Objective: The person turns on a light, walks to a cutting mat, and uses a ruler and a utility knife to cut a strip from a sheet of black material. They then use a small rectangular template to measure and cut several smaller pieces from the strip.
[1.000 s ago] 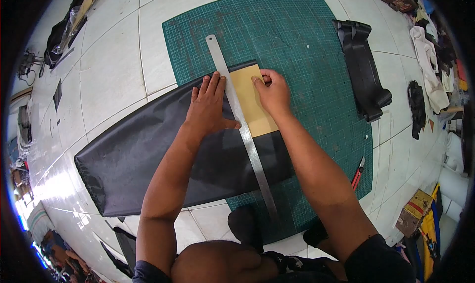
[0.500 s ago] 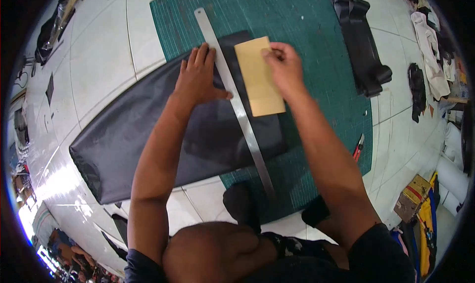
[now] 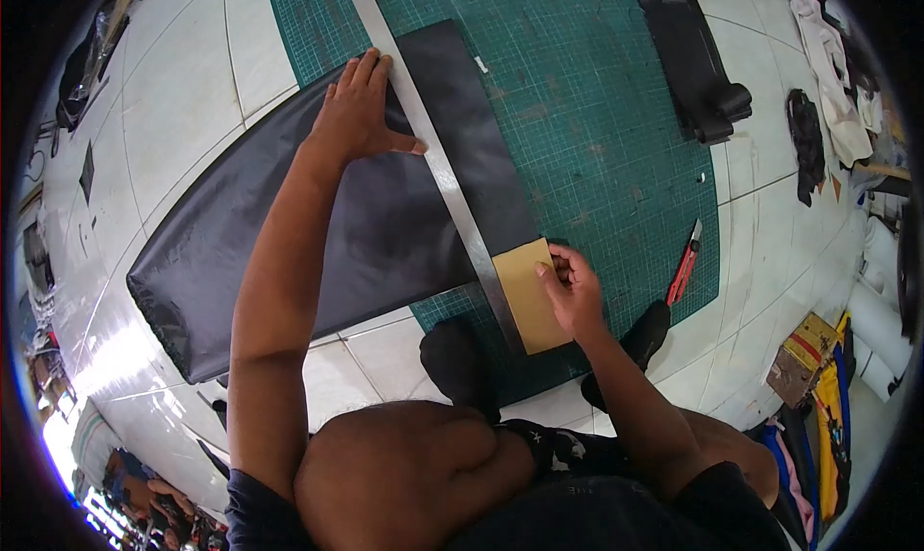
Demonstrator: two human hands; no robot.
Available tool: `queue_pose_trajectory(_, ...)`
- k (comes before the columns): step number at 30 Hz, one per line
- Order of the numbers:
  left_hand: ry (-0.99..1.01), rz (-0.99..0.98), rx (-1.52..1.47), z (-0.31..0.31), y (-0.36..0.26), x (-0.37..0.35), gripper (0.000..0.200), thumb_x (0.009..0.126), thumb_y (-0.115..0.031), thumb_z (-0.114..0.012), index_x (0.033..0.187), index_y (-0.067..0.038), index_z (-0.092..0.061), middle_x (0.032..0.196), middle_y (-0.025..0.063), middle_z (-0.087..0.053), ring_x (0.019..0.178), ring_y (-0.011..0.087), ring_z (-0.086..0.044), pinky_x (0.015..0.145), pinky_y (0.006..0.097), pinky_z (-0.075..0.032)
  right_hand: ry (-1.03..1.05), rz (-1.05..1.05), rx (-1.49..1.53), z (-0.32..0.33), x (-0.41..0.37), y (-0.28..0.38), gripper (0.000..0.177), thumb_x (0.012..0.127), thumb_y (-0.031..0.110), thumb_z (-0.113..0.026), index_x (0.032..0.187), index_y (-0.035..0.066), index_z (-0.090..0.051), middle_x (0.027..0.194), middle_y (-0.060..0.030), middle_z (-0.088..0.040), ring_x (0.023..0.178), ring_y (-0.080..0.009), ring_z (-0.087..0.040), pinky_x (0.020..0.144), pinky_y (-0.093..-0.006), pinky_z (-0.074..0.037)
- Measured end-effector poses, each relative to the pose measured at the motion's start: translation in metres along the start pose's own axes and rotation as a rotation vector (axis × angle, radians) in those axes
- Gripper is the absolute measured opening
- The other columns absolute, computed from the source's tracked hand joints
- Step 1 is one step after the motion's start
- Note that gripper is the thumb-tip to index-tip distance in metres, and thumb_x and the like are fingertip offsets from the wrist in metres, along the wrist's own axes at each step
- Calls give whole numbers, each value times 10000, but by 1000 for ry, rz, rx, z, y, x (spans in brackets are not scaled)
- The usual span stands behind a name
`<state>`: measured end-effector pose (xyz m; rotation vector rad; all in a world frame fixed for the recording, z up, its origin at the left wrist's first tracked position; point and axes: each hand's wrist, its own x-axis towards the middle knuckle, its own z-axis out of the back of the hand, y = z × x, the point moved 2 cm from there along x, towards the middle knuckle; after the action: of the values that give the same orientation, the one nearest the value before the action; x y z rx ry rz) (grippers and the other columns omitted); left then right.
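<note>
A long steel ruler (image 3: 431,156) lies slantwise across a folded sheet of black material (image 3: 385,233). My left hand (image 3: 358,113) lies flat on the black sheet, its fingers stretched out and its thumb touching the ruler's edge. In my right hand (image 3: 577,293), a tan rectangular card (image 3: 529,306) is pinched at its right edge. The card sits against the ruler's near end, its upper part at the sheet's corner and the remainder over the green cutting mat (image 3: 597,156).
A red utility knife (image 3: 684,267) rests on the mat's right side, close to my foot (image 3: 647,337). A black strip of material (image 3: 688,60) lies across the mat's upper right edge. White floor tiles (image 3: 173,99) surround the mat, with materials piled along the right.
My right hand has brought the card down along the ruler, from the sheet's upper part to the ruler's near end. My left hand stays beside the ruler. The whole view has shifted slightly.
</note>
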<state>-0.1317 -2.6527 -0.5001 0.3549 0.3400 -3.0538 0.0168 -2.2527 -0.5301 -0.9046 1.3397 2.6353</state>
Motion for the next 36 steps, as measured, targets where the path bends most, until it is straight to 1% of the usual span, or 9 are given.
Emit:
queue_pose_trajectory(4, -14, -4, -25, 1, 0, 1, 1445, 443, -613, -973, 1588, -48, -297, 1662, 157, -277, 1540, 376, -256, 1211, 591, -313, -37, 82, -10, 1, -4, 11, 568, 957, 502, -708, 1332, 80, -646, 1096, -133, -739, 971, -251, -704, 850, -393, -553)
queue_pose_trajectory(7, 13, 5, -17, 6, -3, 0, 1455, 441, -634, -969, 1580, -16, -308, 1641, 208, -300, 1534, 397, -256, 1249, 515, -281, -21, 98, 90, -1, -5, 11, 591, 957, 540, -687, 1347, 99, -644, 1105, -133, -738, 975, -266, -704, 851, -402, -553)
queue_pose_trajectory(10, 7, -1, -16, 6, -3, 0, 1448, 449, -629, -969, 1581, -16, -306, 1642, 212, -297, 1536, 394, -254, 1251, 510, -277, -13, 40, -116, 1, -4, 13, 596, 955, 562, -675, 1360, 127, -645, 1100, -130, -739, 967, -272, -705, 848, -402, -552)
queue_pose_trajectory(13, 9, -3, -27, 5, -1, 1, 1449, 449, -626, -970, 1581, -14, -304, 1648, 216, -282, 1538, 391, -251, 1255, 506, -265, -31, 27, -156, -3, -4, 7, 605, 951, 577, -672, 1376, 147, -641, 1079, -127, -738, 950, -272, -700, 838, -405, -550)
queue_pose_trajectory(16, -56, -50, -58, -1, 4, 1, 1437, 443, -625, -965, 1580, -37, -311, 1653, 187, -288, 1538, 405, -251, 1204, 609, -305, -17, 21, -144, -2, -5, 9, 607, 951, 577, -672, 1373, 141, -648, 1060, -132, -734, 943, -270, -695, 841, -398, -549)
queue_pose_trajectory(19, -38, -34, -45, -4, 6, 2, 1445, 437, -634, -963, 1576, -26, -313, 1648, 200, -291, 1536, 410, -253, 1205, 602, -304, 15, 55, 21, -3, -4, 8, 600, 954, 573, -671, 1358, 129, -660, 1046, -136, -730, 940, -273, -691, 851, -398, -548)
queue_pose_trajectory(25, -46, -49, -50, -3, 5, 2, 1449, 434, -630, -968, 1575, -20, -316, 1646, 207, -293, 1533, 416, -256, 1201, 601, -314, -92, 126, -90, -8, -6, 5, 591, 955, 554, -683, 1337, 105, -673, 1044, -144, -736, 917, -261, -693, 834, -396, -552)
queue_pose_trajectory(31, -17, -15, -41, -1, 2, 1, 1461, 431, -629, -970, 1578, -13, -307, 1651, 205, -285, 1533, 416, -256, 1200, 612, -308, -73, 88, -124, -8, -4, 1, 593, 947, 554, -691, 1328, 99, -677, 1033, -149, -737, 907, -289, -702, 829, -410, -559)
queue_pose_trajectory(36, -1, -7, -34, 1, 0, 2, 1467, 433, -621, -972, 1585, -17, -293, 1659, 202, -266, 1540, 408, -243, 1201, 623, -300, -109, 103, -119, -9, -3, 3, 611, 938, 566, -697, 1324, 94, -678, 1013, -130, -734, 885, -260, -690, 814, -393, -555)
